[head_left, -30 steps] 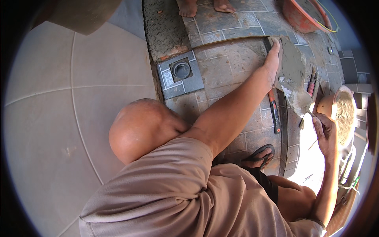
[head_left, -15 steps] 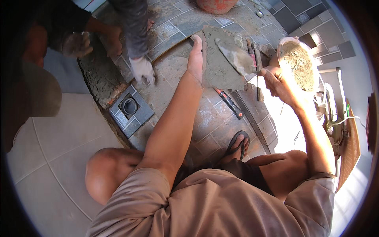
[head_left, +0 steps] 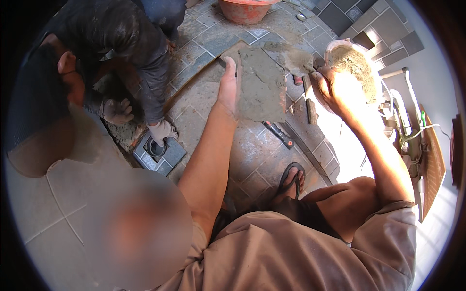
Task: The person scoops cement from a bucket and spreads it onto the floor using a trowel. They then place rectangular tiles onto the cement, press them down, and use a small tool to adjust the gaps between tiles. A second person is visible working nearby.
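Note:
My left hand (head_left: 228,85) grips the left edge of a tile (head_left: 262,89) whose upper face is coated with wet grey mortar; the fingers beneath it are hidden. In my right hand (head_left: 336,89) is the handle of a trowel (head_left: 297,62), its mortar-smeared blade over the tile's far right side. Just beyond that hand stands a bucket (head_left: 352,58) of mortar. A red and black hand tool (head_left: 278,134) lies on the floor below the tile, and a long-handled tool (head_left: 310,104) rests to its right.
At the left a co-worker bends forward, one gloved hand (head_left: 162,132) at the drain opening in a small tiled square (head_left: 173,154), the other glove (head_left: 118,111) near a mortar strip. An orange tub (head_left: 245,10) stands at the far side. Pipes (head_left: 400,104) and a board (head_left: 431,165) line the right wall.
The trowel has moved from over the tile's middle toward its far right corner, and the tile has shifted slightly left. The co-worker has leaned in, bringing a gloved hand down to the drain.

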Demonstrator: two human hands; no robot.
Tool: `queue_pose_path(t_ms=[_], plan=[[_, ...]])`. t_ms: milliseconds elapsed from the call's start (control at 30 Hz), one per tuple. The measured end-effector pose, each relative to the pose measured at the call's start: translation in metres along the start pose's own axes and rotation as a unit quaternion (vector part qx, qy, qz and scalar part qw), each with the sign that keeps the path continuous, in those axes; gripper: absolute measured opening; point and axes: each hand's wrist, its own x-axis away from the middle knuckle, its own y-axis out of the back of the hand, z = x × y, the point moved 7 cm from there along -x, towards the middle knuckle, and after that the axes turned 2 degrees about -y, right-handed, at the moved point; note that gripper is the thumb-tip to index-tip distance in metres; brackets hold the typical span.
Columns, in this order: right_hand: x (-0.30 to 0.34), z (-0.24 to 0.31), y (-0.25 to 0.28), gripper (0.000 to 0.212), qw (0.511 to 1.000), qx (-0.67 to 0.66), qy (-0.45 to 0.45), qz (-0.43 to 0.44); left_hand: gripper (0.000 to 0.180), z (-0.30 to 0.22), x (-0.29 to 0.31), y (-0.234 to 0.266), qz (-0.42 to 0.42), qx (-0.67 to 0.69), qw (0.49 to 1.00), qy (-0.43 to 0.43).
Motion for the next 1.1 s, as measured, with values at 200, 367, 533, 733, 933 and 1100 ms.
queue_pose_path(t_ms=[200, 367, 533, 733, 933, 1100], plan=[[0.008, -0.031, -0.052, 0.051, 0.959, -0.225, -0.155, 0.071, 0.098, 0.001, -0.008, 0.005, 0.09, 0.148, 0.984, 0.032], [-0.009, -0.019, -0.028, 0.037, 0.84, -0.323, -0.254, 0.354, 0.104, 0.006, -0.002, 0.01, -0.008, -0.021, 0.999, 0.045], [0.003, -0.009, -0.016, 0.041, 0.755, -0.426, -0.287, 0.408, 0.101, 0.006, 0.006, 0.002, -0.083, -0.055, 0.994, 0.049], [0.026, 0.019, -0.022, 0.034, 0.648, -0.46, -0.269, 0.545, 0.095, -0.014, 0.0, 0.041, -0.147, -0.086, 0.983, -0.063], [0.037, 0.022, -0.028, 0.027, 0.684, -0.505, -0.221, 0.478, 0.093, -0.039, -0.001, 0.071, -0.154, -0.056, 0.971, -0.176], [0.037, 0.013, -0.02, 0.018, 0.825, -0.489, -0.156, 0.239, 0.095, -0.043, -0.001, 0.055, -0.164, 0.001, 0.96, -0.229]])
